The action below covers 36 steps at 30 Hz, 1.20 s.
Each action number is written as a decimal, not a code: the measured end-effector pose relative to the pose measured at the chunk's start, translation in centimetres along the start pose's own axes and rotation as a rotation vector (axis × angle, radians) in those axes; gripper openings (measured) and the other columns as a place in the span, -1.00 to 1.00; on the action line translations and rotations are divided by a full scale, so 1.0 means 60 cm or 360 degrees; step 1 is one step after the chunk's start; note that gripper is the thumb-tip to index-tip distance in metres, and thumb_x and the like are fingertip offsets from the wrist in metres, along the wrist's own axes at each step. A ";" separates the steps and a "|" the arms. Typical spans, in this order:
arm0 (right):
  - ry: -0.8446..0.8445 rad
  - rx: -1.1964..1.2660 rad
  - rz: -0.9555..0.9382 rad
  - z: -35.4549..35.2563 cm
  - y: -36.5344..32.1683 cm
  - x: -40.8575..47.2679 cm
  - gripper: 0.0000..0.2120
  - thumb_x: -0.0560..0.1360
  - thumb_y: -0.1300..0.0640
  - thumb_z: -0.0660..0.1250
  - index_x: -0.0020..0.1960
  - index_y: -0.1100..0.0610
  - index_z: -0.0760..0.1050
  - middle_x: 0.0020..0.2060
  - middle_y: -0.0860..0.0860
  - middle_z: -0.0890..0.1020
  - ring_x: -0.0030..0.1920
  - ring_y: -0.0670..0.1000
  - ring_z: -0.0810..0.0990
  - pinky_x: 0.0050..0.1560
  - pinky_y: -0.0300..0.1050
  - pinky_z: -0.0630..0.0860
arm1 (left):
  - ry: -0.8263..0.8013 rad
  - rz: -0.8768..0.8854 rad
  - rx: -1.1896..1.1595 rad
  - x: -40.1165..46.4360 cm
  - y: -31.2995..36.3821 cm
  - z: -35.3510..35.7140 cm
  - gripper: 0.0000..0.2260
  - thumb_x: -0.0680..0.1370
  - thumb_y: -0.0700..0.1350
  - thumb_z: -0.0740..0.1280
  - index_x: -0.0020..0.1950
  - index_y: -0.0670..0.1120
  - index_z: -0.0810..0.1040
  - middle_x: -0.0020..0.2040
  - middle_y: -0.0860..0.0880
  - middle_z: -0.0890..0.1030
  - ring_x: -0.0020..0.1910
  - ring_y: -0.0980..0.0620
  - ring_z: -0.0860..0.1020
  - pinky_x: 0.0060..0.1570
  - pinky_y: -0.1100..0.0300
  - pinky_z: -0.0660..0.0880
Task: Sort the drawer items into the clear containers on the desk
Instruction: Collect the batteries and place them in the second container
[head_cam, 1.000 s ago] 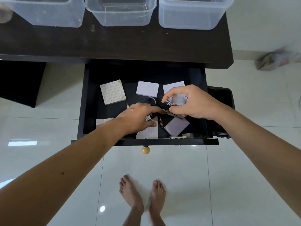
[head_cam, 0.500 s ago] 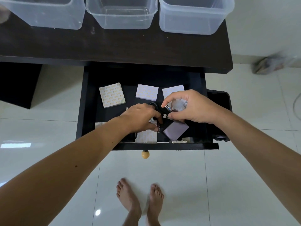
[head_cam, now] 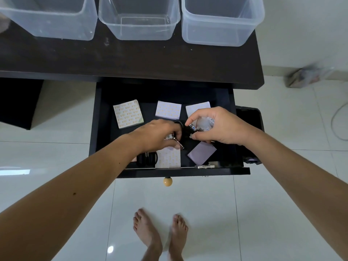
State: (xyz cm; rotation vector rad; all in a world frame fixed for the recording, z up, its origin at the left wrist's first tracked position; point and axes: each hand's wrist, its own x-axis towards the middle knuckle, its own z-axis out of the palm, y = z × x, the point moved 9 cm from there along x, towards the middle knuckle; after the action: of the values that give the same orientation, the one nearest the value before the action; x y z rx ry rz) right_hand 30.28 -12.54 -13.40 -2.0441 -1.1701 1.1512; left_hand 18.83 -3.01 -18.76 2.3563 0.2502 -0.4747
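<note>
Batteries [head_cam: 193,127] sat gripped in your right hand [head_cam: 222,127]; your left hand [head_cam: 160,135] pinched another, containers [head_cam: 139,17] lying far beyond both.

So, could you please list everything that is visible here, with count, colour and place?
containers: 3, clear, in a row on the desk, far side
desk: 1, dark brown, above the open drawer
drawer: 1, black, pulled out, round tan knob in front
note pads: 5 visible, white or pale purple, on the drawer floor
scissors: 1, black handles, near the drawer front, left
batteries: at least 2, dark, one in each hand
cable: 1, white, on the floor, right
feet: 2, bare, on the white tiles
left hand: grips a battery
right hand: pinches a battery, holds a clear wrapper
</note>
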 end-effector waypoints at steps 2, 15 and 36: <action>-0.0007 0.0032 0.0027 -0.001 -0.009 0.000 -0.70 0.46 0.09 0.62 0.08 -0.24 0.68 -0.10 -0.06 0.72 -0.16 0.16 0.74 -0.17 -0.07 0.66 | 0.0068 -0.0054 -0.0155 -0.023 -0.016 -0.019 -0.84 0.56 0.10 0.49 0.05 0.12 0.57 0.03 0.18 0.60 0.07 0.11 0.54 0.12 0.03 0.54; -0.0163 -0.0053 -0.0170 0.034 -0.272 0.062 -0.65 0.50 0.13 0.59 0.17 -0.20 0.63 -0.08 -0.07 0.72 -0.28 0.02 0.74 -0.19 -0.12 0.65 | 0.0757 -0.0277 -0.0892 -0.251 -0.106 -0.223 -0.90 0.61 -0.06 0.47 0.02 0.17 0.70 -0.10 0.24 0.67 -0.33 0.15 0.59 -0.28 0.30 0.51; 0.0161 -0.0358 -0.0419 -0.068 -0.561 0.421 -0.69 0.49 0.21 0.54 0.17 -0.04 0.63 -0.10 -0.04 0.70 -0.29 -0.11 0.71 -0.36 -0.32 0.55 | 0.1381 -0.0585 -0.0677 -0.237 -0.265 -0.622 -0.92 0.64 -0.13 0.44 0.11 0.00 0.61 -0.09 -0.02 0.70 -0.23 0.05 0.70 -0.33 0.23 0.66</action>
State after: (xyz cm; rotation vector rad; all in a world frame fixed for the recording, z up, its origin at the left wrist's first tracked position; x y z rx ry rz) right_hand 26.02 25.98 3.45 -2.0050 -1.5215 0.8121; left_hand 10.91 33.36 2.68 1.9530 1.0739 0.4408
